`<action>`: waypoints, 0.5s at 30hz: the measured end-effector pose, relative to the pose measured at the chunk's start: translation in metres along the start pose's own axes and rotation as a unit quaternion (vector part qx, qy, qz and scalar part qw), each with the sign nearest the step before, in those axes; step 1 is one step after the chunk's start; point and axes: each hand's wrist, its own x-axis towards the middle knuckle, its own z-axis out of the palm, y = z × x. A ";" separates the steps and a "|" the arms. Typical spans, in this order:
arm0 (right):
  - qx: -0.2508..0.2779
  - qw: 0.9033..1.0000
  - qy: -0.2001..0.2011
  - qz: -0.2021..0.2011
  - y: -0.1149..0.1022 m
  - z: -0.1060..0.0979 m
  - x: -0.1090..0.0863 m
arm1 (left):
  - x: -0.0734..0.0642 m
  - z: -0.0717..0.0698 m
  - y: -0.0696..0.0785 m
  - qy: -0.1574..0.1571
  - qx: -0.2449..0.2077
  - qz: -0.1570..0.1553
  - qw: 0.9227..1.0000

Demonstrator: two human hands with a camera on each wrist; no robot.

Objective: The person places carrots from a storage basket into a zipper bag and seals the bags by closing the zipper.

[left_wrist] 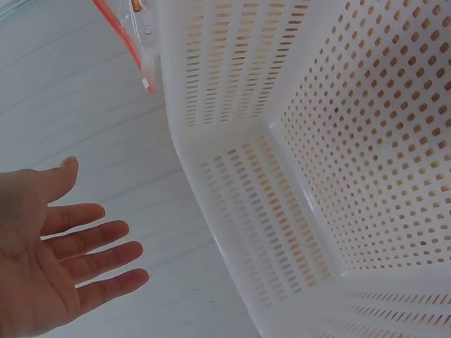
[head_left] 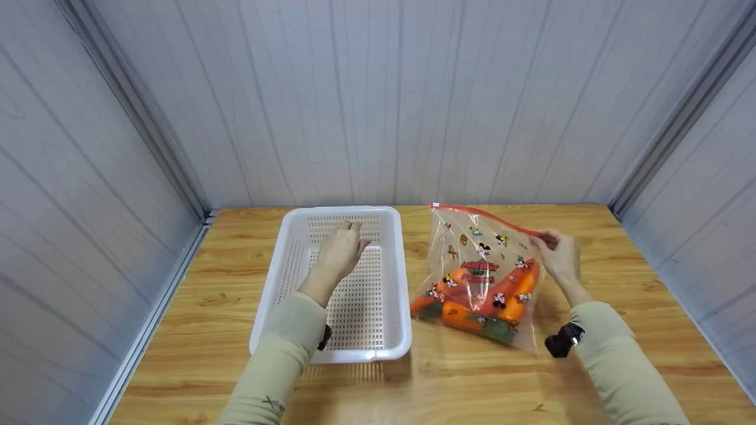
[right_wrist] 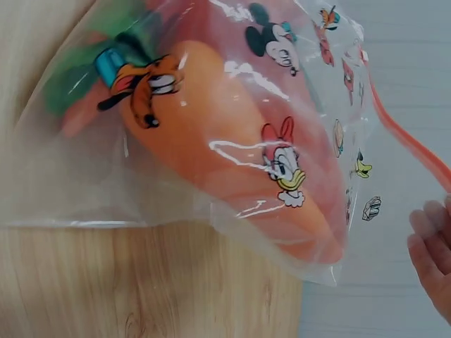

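My right hand [head_left: 558, 254] pinches the right end of the red zip edge of a clear zip bag [head_left: 455, 245] printed with cartoon figures. Inside the bag lie several orange and red carrots [head_left: 460, 317] with green tops; one big orange carrot [right_wrist: 211, 134] fills much of the right wrist view. The bag's top edge is raised toward the back. Over the white plastic basket [head_left: 406, 330] hovers my left hand [head_left: 341, 251], holding nothing. Its fingers [left_wrist: 99, 260] are spread and nearly straight in the left wrist view, with the basket's rim beside them.
Basket and bag stand side by side on a wood-grain table [head_left: 195, 354], the basket left of the bag. The basket's floor and walls are a perforated grid. Pale panel walls [head_left: 366, 106] enclose the table at the back and both sides.
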 end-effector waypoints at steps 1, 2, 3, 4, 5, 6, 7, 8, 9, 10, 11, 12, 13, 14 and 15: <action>-0.015 1.000 -0.008 -0.005 0.001 0.001 -0.001 | 0.000 0.001 0.000 -0.003 0.000 -0.002 1.000; -0.027 0.999 -0.017 -0.012 0.002 0.002 -0.001 | 0.000 0.003 0.000 -0.006 0.000 -0.003 1.000; -0.045 0.999 -0.022 -0.018 0.002 0.003 -0.002 | 0.000 0.004 -0.001 -0.009 0.002 -0.005 1.000; -0.051 0.998 -0.034 -0.025 0.004 0.004 -0.002 | 0.000 0.005 -0.001 -0.015 0.003 -0.008 1.000; -0.058 0.997 -0.049 -0.027 0.004 0.005 -0.002 | 0.000 0.006 -0.002 -0.021 0.005 -0.011 1.000; -0.065 0.995 -0.064 -0.029 0.004 0.006 -0.002 | 0.000 0.007 -0.003 -0.028 0.006 -0.015 0.999; -0.071 0.994 -0.078 -0.030 0.005 0.006 -0.002 | 0.000 0.008 -0.003 -0.036 0.005 -0.020 0.999; -0.076 0.992 -0.093 -0.031 0.005 0.007 -0.001 | -0.001 0.009 -0.004 -0.044 0.007 -0.024 0.999; -0.082 0.990 -0.107 -0.031 0.005 0.007 -0.001 | -0.001 0.010 -0.004 -0.052 0.008 -0.029 0.998; -0.090 0.988 -0.120 -0.031 0.005 0.007 -0.001 | -0.001 0.011 -0.005 -0.058 0.008 -0.033 0.998; -0.099 0.986 -0.129 -0.030 0.004 0.007 -0.001 | -0.001 0.012 -0.005 -0.064 0.008 -0.037 0.997; -0.108 0.984 -0.135 -0.032 0.002 0.007 0.000 | -0.001 0.012 -0.005 -0.068 0.008 -0.041 0.997; -0.115 0.983 -0.142 -0.031 0.000 0.008 0.000 | -0.002 0.013 -0.005 -0.071 0.009 -0.043 0.996; -0.122 0.981 -0.148 -0.032 -0.003 0.008 0.000 | -0.002 0.014 -0.005 -0.074 0.010 -0.044 0.996; -0.128 0.979 -0.153 -0.033 -0.006 0.008 0.000 | -0.002 0.014 -0.005 -0.076 0.008 -0.046 0.996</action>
